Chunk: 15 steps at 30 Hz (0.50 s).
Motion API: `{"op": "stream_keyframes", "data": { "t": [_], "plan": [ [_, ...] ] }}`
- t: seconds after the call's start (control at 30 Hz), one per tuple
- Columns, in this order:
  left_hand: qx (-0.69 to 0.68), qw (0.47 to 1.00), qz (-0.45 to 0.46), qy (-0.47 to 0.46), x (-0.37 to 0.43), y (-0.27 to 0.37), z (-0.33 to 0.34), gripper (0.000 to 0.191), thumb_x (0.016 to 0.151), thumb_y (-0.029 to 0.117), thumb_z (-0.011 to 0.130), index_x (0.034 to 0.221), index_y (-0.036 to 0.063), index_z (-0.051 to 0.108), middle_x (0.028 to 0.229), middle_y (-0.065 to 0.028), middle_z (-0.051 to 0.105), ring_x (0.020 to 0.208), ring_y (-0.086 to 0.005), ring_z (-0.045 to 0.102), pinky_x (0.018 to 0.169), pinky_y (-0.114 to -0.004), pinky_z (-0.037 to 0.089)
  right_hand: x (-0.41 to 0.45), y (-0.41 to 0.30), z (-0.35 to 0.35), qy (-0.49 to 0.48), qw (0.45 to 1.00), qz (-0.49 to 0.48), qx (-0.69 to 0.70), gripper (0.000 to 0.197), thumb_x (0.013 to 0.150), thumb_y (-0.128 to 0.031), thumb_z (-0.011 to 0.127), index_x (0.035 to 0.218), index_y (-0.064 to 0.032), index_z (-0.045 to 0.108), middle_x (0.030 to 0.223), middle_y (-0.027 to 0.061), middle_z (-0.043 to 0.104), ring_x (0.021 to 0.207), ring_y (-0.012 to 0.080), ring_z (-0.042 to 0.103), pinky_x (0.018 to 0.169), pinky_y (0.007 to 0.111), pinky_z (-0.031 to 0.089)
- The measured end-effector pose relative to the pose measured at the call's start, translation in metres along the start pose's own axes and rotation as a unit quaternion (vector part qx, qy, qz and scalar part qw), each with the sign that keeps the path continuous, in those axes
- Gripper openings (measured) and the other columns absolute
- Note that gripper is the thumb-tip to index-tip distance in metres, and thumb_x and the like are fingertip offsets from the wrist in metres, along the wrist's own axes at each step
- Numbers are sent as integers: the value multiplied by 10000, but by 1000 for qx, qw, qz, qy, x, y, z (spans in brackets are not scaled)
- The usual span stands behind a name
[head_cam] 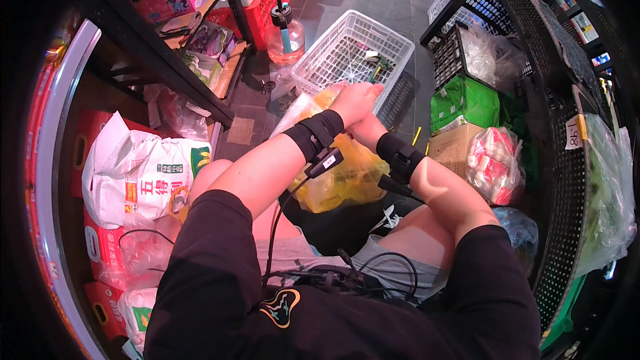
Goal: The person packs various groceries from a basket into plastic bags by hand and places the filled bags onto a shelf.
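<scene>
Between my knees sits a bulging translucent plastic bag [345, 175] with yellow contents. My left hand [356, 101] is closed at its gathered top, and bag film shows just beyond the knuckles. Right below it, my right hand [367, 131] grips the same bag, pressed against the left hand. The fingertips of both are mostly hidden. Beyond my hands is a white plastic crate [345, 47] on the floor. It holds a few small items, among them a green and yellow tool-like object [378, 67] whose kind I cannot tell.
A pump spray bottle [285, 35] stands left of the crate. A white printed sack [150, 175] lies beside my left leg, under shelving. On the right are a green bag [465, 105], a cardboard box [450, 147] and a perforated rack panel [560, 220]. Cables [280, 230] hang from my wristbands.
</scene>
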<state>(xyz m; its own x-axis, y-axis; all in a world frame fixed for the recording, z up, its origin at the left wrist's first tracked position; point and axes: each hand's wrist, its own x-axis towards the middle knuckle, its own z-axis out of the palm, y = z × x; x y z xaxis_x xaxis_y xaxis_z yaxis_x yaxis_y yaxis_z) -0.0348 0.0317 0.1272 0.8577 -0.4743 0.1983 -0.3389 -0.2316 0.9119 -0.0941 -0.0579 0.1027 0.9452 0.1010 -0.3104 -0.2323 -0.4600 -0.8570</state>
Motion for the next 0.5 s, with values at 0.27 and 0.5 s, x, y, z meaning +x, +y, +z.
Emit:
{"op": "stream_keyframes", "data": {
  "t": [0.27,0.5],
  "plan": [
    [66,975,1,-213,3,-16,-75,299,865,322,601,959,40,570,851,-85,609,764,-162,598,669,-302,480,5,16,-9,-52,960,62,267,208,917,-181,569,903,20,624,837,65,625,673,124,552,651,278,468],
    [189,941,64,-274,-12,-18,-80,291,734,293,712,872,51,629,766,-113,644,739,-236,641,665,-346,496,7,11,-4,-43,965,56,254,256,911,-206,563,828,26,633,777,67,625,641,141,563,627,279,472]
  ]
}}
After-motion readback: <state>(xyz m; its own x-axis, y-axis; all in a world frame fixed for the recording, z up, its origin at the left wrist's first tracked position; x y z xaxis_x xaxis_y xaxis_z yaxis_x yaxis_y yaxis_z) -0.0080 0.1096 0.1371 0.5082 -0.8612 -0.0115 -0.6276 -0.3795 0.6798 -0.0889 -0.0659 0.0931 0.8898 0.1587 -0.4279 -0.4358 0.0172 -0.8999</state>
